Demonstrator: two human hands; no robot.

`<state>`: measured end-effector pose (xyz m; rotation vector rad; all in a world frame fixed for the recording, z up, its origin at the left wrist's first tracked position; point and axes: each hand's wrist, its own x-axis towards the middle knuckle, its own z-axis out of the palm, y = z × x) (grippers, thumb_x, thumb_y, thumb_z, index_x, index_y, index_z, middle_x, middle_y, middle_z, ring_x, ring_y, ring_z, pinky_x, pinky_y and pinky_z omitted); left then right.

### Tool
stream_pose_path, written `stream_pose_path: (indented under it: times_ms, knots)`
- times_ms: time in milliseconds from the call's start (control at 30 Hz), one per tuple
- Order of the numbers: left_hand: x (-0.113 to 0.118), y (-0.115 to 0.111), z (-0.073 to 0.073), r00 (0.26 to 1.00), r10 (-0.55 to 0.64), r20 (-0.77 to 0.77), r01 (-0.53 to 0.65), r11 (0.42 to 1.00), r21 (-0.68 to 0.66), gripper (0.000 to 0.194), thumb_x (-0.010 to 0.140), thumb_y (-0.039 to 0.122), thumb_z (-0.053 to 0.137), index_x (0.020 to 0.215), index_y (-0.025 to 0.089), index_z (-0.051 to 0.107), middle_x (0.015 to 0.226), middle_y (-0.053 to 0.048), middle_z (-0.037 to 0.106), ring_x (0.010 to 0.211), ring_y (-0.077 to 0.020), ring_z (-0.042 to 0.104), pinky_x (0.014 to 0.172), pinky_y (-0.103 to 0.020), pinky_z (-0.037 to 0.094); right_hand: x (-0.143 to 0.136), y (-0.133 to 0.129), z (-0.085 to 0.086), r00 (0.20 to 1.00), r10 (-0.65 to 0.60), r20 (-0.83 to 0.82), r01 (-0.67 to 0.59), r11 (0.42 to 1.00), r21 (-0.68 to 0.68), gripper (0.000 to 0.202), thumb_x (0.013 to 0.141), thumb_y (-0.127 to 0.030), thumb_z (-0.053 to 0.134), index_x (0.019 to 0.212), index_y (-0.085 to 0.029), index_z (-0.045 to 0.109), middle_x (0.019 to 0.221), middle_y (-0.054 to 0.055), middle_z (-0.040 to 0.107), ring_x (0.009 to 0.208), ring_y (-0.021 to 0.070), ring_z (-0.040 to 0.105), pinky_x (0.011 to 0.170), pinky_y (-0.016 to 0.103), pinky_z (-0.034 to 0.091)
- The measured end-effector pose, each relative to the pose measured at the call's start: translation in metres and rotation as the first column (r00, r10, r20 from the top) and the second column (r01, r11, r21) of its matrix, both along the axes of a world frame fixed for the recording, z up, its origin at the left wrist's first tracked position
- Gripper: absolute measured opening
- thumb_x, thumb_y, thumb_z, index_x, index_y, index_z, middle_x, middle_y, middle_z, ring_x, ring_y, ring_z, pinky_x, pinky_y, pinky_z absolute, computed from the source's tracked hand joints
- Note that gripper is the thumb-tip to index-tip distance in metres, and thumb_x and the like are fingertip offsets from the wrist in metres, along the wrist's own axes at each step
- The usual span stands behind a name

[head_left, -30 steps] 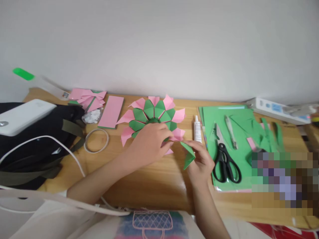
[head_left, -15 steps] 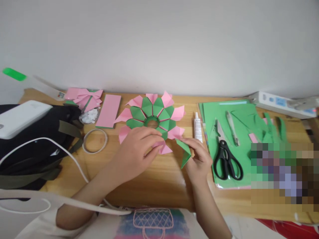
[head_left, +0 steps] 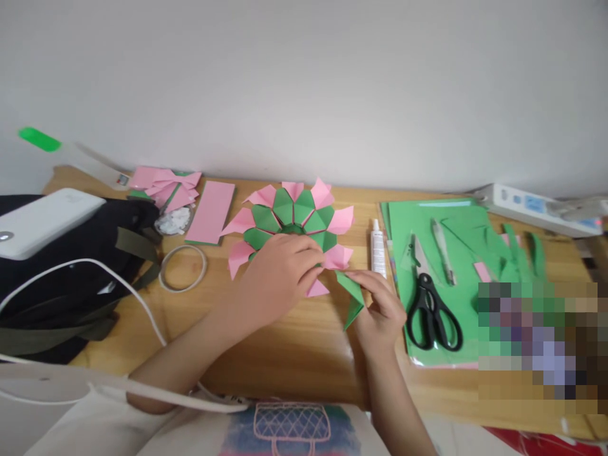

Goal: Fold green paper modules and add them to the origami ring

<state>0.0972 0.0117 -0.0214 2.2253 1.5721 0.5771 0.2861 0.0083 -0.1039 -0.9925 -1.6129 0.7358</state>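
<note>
A ring-shaped paper flower (head_left: 284, 206) with green folded units and pink petal tips lies on the table in front of me. My left hand (head_left: 280, 275) reaches over its near side, thumb and fingers closed together on the flower's lower right edge. This hand covers part of the ring and its centre hole. Just to the right, my right hand (head_left: 380, 313) pinches a folded green paper piece (head_left: 351, 297) between thumb and fingers. The piece is bent at an angle and held close to the flower's pink tips.
A glue tube (head_left: 377, 250) stands out right of the flower. Black-handled scissors (head_left: 430, 316) and a utility knife (head_left: 444, 253) rest on green paper sheets (head_left: 465, 348). At left are tape (head_left: 162, 269), pink paper (head_left: 211, 212) and a black bag (head_left: 71, 272) under a white power bank (head_left: 47, 221).
My left hand has moved right and slightly up along the flower's edge, leaving the pink tip it was pinching. My right hand keeps its hold on the green piece, nearly unmoved.
</note>
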Motion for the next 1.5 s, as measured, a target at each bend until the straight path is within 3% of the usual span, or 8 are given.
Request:
stream_pose_path:
  times_ms: [333, 667, 1067, 1167, 1267, 1367, 1500]
  knots:
    - [0.002, 0.008, -0.001, 1.0, -0.009, 0.001, 0.009, 0.997, -0.077, 0.013, 0.092, 0.012, 0.057, 0.089, 0.016, 0.069, 0.095, -0.002, 0.071, 0.09, -0.0183, 0.063, 0.083, -0.036, 0.047, -0.003, 0.001, 0.001, 0.997, -0.015, 0.069, 0.017, 1.0, -0.022, 0.03, 0.084, -0.006, 0.06, 0.102, -0.026, 0.071, 0.095, 0.004, 0.074, 0.089, 0.019, 0.07, 0.077, 0.035, 0.058]
    - [0.004, 0.009, 0.001, 0.999, 0.028, 0.035, -0.023, 0.992, -0.127, 0.016, 0.092, 0.013, 0.055, 0.089, 0.015, 0.071, 0.093, -0.002, 0.071, 0.087, -0.0178, 0.065, 0.078, -0.032, 0.051, -0.007, 0.004, 0.001, 0.98, -0.096, 0.171, 0.079, 0.991, 0.104, 0.034, 0.085, -0.005, 0.059, 0.106, -0.027, 0.073, 0.094, 0.004, 0.075, 0.085, 0.0168, 0.071, 0.074, 0.03, 0.06]
    - [0.002, 0.012, 0.001, 0.995, 0.056, 0.082, -0.043, 0.988, -0.15, 0.016, 0.09, 0.012, 0.058, 0.084, 0.016, 0.072, 0.089, -0.002, 0.074, 0.086, -0.017, 0.066, 0.076, -0.03, 0.051, -0.008, 0.006, 0.0, 0.963, -0.11, 0.246, 0.079, 0.988, 0.132, 0.036, 0.088, -0.006, 0.054, 0.112, -0.027, 0.071, 0.095, 0.004, 0.074, 0.085, 0.0159, 0.072, 0.073, 0.027, 0.06]
    - [0.001, 0.011, 0.002, 0.996, 0.056, 0.07, -0.045, 0.988, -0.151, 0.016, 0.09, 0.011, 0.059, 0.085, 0.017, 0.072, 0.089, -0.001, 0.074, 0.085, -0.0167, 0.067, 0.076, -0.03, 0.051, -0.008, 0.003, -0.001, 0.962, -0.146, 0.229, 0.126, 0.987, 0.102, 0.036, 0.087, -0.009, 0.057, 0.118, -0.026, 0.065, 0.092, 0.004, 0.074, 0.078, 0.0155, 0.071, 0.068, 0.027, 0.06]
    - [0.0, 0.009, 0.004, 0.996, 0.066, 0.066, -0.056, 0.988, -0.141, 0.016, 0.089, 0.011, 0.059, 0.085, 0.019, 0.072, 0.09, 0.0, 0.074, 0.087, -0.016, 0.067, 0.076, -0.028, 0.051, -0.008, -0.001, -0.001, 0.959, -0.202, 0.199, 0.179, 0.976, 0.126, 0.03, 0.085, -0.01, 0.063, 0.11, -0.025, 0.064, 0.087, 0.002, 0.074, 0.072, 0.0148, 0.07, 0.063, 0.026, 0.058]
    - [-0.002, 0.005, 0.003, 0.994, 0.063, 0.092, -0.05, 0.989, -0.137, 0.016, 0.09, 0.011, 0.058, 0.087, 0.019, 0.071, 0.092, 0.0, 0.074, 0.088, -0.0152, 0.068, 0.078, -0.026, 0.052, -0.006, -0.005, 0.001, 0.948, -0.186, 0.258, 0.132, 0.968, 0.211, 0.024, 0.082, -0.006, 0.065, 0.099, -0.023, 0.065, 0.086, 0.004, 0.074, 0.078, 0.0157, 0.071, 0.069, 0.027, 0.058]
    - [-0.007, 0.0, -0.001, 0.993, 0.066, 0.103, -0.05, 0.988, -0.146, 0.016, 0.09, 0.013, 0.058, 0.089, 0.02, 0.072, 0.092, 0.0, 0.075, 0.086, -0.0148, 0.069, 0.076, -0.026, 0.053, -0.004, -0.008, 0.006, 0.955, -0.144, 0.259, 0.081, 0.967, 0.24, 0.03, 0.081, -0.002, 0.065, 0.103, -0.023, 0.065, 0.089, 0.005, 0.073, 0.08, 0.016, 0.071, 0.071, 0.028, 0.059]
